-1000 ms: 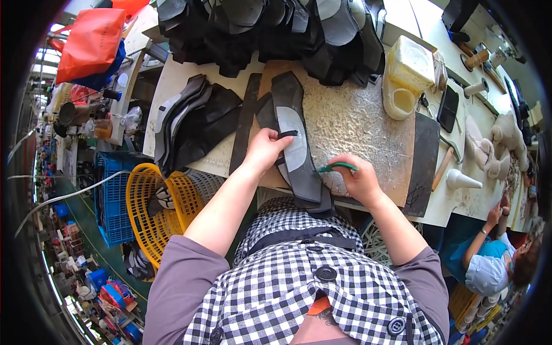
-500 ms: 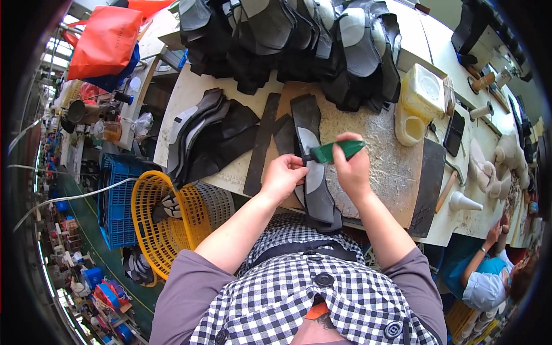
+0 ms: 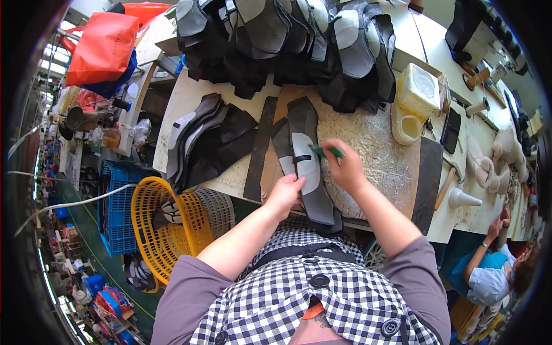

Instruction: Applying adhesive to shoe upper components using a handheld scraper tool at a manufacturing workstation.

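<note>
Grey-and-black piece [image 3: 319, 201] lying across worn board [image 3: 376, 167]
Left hand [image 3: 286, 194] grips the piece's left edge, thumb on top; right hand [image 3: 348, 167], at 2 o'clock from it, is closed around a green tool [image 3: 334, 152], its tip near the grey panel [image 3: 311, 174], contact undeterminable. Black strip [image 3: 302, 158] crosses that panel at 1 o'clock from the left hand; stacked pieces [image 3: 206, 139] lie at 10 o'clock, yellow basket [image 3: 194, 221] at 8 o'clock

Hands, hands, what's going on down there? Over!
Left hand pinching black-and-grey piece. Right hand gripping green tool, tip at the piece. Pile of pieces beyond, apart from hands.
</note>
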`<state>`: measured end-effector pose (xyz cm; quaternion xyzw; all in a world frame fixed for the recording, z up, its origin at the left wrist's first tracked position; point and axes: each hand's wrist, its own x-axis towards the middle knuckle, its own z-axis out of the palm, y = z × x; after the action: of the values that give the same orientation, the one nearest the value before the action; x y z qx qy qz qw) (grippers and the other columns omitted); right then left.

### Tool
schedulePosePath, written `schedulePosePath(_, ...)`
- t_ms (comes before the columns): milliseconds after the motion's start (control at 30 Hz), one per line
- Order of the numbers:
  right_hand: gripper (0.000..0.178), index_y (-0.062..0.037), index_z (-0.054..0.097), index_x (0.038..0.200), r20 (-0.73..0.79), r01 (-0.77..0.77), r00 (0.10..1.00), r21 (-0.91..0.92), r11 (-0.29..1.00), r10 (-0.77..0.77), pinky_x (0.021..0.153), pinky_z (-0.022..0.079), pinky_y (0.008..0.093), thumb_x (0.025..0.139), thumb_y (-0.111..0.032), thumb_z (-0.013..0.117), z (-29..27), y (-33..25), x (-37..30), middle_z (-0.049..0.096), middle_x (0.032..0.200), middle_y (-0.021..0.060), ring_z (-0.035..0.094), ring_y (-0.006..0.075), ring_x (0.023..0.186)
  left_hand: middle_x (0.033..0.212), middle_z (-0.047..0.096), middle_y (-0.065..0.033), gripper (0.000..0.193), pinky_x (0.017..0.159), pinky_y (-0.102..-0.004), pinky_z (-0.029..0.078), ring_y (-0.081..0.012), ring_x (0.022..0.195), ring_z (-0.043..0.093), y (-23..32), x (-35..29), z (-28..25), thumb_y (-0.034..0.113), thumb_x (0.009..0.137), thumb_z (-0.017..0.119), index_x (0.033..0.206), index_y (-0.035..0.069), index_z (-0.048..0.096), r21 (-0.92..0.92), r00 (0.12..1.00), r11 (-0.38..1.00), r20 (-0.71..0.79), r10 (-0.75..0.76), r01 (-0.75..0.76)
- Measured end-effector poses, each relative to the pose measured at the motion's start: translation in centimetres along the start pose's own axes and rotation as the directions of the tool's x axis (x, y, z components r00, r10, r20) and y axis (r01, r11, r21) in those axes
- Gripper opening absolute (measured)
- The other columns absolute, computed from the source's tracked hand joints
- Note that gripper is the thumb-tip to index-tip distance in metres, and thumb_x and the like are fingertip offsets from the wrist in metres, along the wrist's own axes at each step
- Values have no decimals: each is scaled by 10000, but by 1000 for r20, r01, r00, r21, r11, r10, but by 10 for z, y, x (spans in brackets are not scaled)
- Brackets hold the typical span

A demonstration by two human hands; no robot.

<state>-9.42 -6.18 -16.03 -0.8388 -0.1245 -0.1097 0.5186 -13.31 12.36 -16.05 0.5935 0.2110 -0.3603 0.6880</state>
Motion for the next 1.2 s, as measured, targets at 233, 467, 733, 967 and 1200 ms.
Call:
schedulePosePath(233, 154, -24, 588, 980, -146, -71, 983, 242, 968, 109, 766, 470, 277, 837, 30, 612, -30, -37, -69, 613, 900, 101, 602, 188, 837, 1054, 643, -104, 243, 895, -374, 494, -227, 953, 627, -4, 3, -31, 183, 989, 408, 1093, 26, 562, -651, 976, 758, 185, 115, 34)
schedulePosePath(467, 165, -127, 592, 969, 106, 20, 994, -183, 983, 0, 601, 494, 384, 818, -62, 585, -27, -37, -75, 586, 786, 81, 611, 294, 730, 959, 602, -17, 157, 787, -222, 447, -89, 860, 547, 115, -71, -17, 108, 993, 451, 1061, 24, 564, 127, 570, 571, -43, 820, -811)
schedulePosePath(733, 174, -57, 625, 978, -74, -117, 990, 30, 993, 119, 748, 503, 300, 816, 4, 640, -36, -42, -91, 651, 938, 112, 646, 252, 853, 1075, 613, -75, 318, 855, -250, 443, -119, 965, 564, 243, -71, 64, 178, 994, 451, 1230, -24, 517, 14, 315, 317, -73, 946, -948)
schedulePosePath(967, 148, -50, 576, 1055, -540, -124, 824, 127, 984, 174, 781, 467, 270, 908, -53, 587, -117, -15, -53, 600, 981, 64, 573, 149, 877, 1179, 555, -96, 477, 864, -328, 467, -176, 1014, 565, 262, 60, 63, 334, 975, 499, 1322, 13, 432, 363, 593, 555, -9, 805, -749)
schedulePosePath(1200, 187, -103, 600, 1070, -648, -273, 752, -143, 951, 118, 601, 484, 316, 886, -129, 625, -179, 38, -2, 650, 786, 101, 622, 194, 641, 1031, 605, -45, 296, 717, -223, 472, -109, 839, 596, 132, 45, 2, 184, 943, 553, 1200, 37, 541, 266, 732, 728, -104, 673, -632)
